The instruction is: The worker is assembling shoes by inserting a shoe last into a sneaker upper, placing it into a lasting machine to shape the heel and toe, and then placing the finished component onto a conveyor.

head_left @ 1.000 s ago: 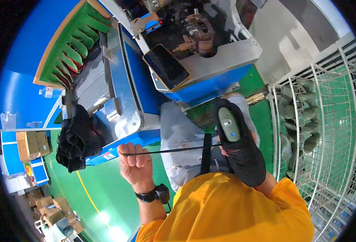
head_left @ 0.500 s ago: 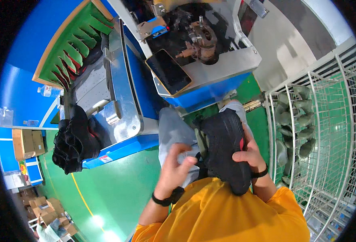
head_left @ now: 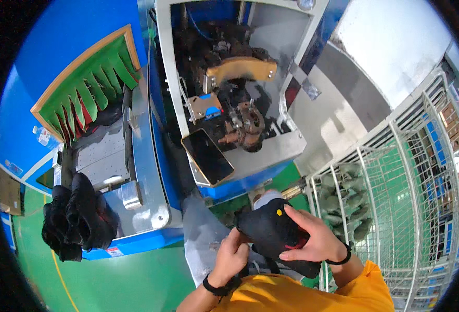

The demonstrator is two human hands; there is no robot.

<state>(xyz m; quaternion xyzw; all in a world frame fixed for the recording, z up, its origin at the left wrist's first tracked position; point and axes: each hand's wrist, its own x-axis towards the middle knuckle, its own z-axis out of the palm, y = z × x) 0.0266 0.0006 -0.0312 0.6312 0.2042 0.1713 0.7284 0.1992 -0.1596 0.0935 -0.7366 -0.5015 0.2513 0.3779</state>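
Close to my body, a black shoe (head_left: 271, 226) with a small yellow mark and a red patch is tilted in front of my lap. Around its right side wraps my right hand (head_left: 310, 236), with the thumb along the far edge and fingers on the near side. At the left end of the shoe, my left hand (head_left: 232, 255) has its fingers curled closed against it. What exactly those fingers pinch is partly hidden. The shoe's opening does not show from here.
More black shoes (head_left: 78, 221) stand on the metal-topped bench (head_left: 143, 208) at left. Ahead is a machine with a rusty clamp (head_left: 247, 127); a phone (head_left: 207, 157) lies on its ledge. A white wire rack (head_left: 380, 208) holding grey-green shoe lasts (head_left: 346, 195) flanks my right.
My left hand, open and apart before, has closed at the shoe's left end. The shoe has turned in my right hand, showing the yellow mark. My view has tilted up toward the machine.
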